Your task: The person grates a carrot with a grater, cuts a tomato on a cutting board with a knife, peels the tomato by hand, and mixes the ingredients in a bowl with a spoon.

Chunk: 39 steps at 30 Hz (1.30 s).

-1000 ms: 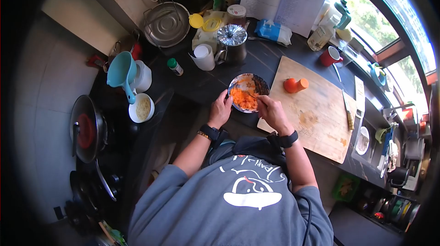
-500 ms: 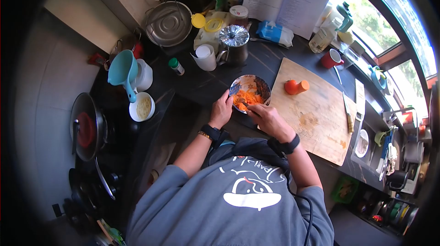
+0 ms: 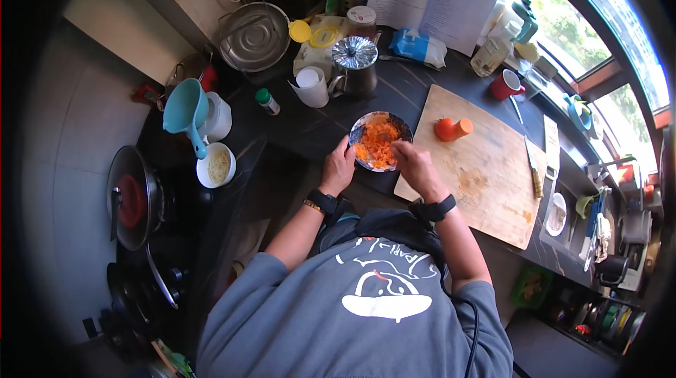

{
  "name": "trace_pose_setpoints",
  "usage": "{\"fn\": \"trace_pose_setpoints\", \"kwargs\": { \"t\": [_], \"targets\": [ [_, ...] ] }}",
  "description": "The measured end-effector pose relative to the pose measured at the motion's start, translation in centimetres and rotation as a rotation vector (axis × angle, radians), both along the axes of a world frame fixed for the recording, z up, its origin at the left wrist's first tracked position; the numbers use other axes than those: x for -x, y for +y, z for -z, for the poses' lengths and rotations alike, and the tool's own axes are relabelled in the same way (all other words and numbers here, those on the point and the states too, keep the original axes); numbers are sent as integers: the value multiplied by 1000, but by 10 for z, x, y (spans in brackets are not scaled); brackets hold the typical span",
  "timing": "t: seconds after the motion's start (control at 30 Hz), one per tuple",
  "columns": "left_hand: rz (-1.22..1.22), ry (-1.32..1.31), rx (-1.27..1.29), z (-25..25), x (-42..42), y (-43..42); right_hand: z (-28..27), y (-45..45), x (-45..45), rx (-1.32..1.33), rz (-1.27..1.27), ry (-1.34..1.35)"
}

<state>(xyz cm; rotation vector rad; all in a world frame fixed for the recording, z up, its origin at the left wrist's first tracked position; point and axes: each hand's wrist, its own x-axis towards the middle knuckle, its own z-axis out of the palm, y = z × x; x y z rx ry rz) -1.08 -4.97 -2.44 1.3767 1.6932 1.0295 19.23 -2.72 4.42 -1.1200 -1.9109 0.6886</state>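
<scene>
A patterned bowl [image 3: 358, 123] with grated orange food [image 3: 375, 144] inside stands at the front edge of the dark counter. My left hand [image 3: 339, 167] grips its left rim. Over the bowl's right side, my right hand [image 3: 417, 165] is closed; a utensil seems to be in it, mostly hidden by the fingers and the food. Just right of the bowl lies a wooden cutting board [image 3: 465, 188], bearing a tomato [image 3: 445, 129] and a cut carrot piece [image 3: 462, 128]. A knife [image 3: 535, 170] rests along the board's right edge.
Behind the bowl stand a metal pot [image 3: 355, 71], a white cup [image 3: 311, 89] and a green-capped jar [image 3: 267, 102]. To the left are a white bowl of pale shreds [image 3: 217, 165], a blue ladle [image 3: 186, 110] and a pan [image 3: 132, 198]. A red mug [image 3: 505, 85] stands right.
My right hand has shifted within the bowl, down and left, then back up and right. The orange food is spread differently. My left hand has stayed on the rim.
</scene>
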Motion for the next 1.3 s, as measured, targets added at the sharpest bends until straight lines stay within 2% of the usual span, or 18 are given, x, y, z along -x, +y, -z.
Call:
{"fn": "trace_pose_setpoints", "kwargs": {
  "t": [0.07,0.2,0.33,0.4,0.47,0.53,0.6,0.63,0.73,0.77,0.8,0.87,0.9,1.0,1.03,1.13,1.17,1.3],
  "targets": [
    [-1,11,-5,4,1,1,5,-10,-3,138,-101,-108],
    [2,12,5,5,2,0,-43,-24,-18,308,-88,-165],
    [2,-11,-15,2,0,-1,-28,-23,-17,257,-176,-271],
    [7,-12,-19,1,0,0,-9,-15,-12,143,-155,-180],
    [26,37,28,1,3,1,-7,-8,-9,153,-39,-122],
    [23,37,20,0,4,0,-20,-10,-11,166,-29,-54],
    [27,27,8,3,1,0,-23,-7,-17,131,104,-122],
    [12,19,-4,5,0,0,-21,-8,-20,102,127,-214],
    [4,29,-12,5,1,2,4,-18,-10,176,137,-213],
    [17,46,-2,4,2,1,4,-23,-6,254,65,-57],
    [16,47,-1,3,2,1,-2,-23,-2,256,64,-55],
    [28,42,15,0,2,0,-10,-21,3,384,41,146],
    [29,44,15,1,2,0,-11,-18,1,366,24,179],
    [19,29,0,0,1,0,-20,-8,-12,209,103,71],
    [15,26,6,0,1,0,-24,-4,-17,236,127,-36],
    [8,33,15,-3,0,1,-6,4,-14,258,117,-80],
    [8,42,20,-3,0,1,9,5,-8,278,62,118],
    [20,75,22,-2,2,1,-3,0,0,460,-63,243]
  ]
}}
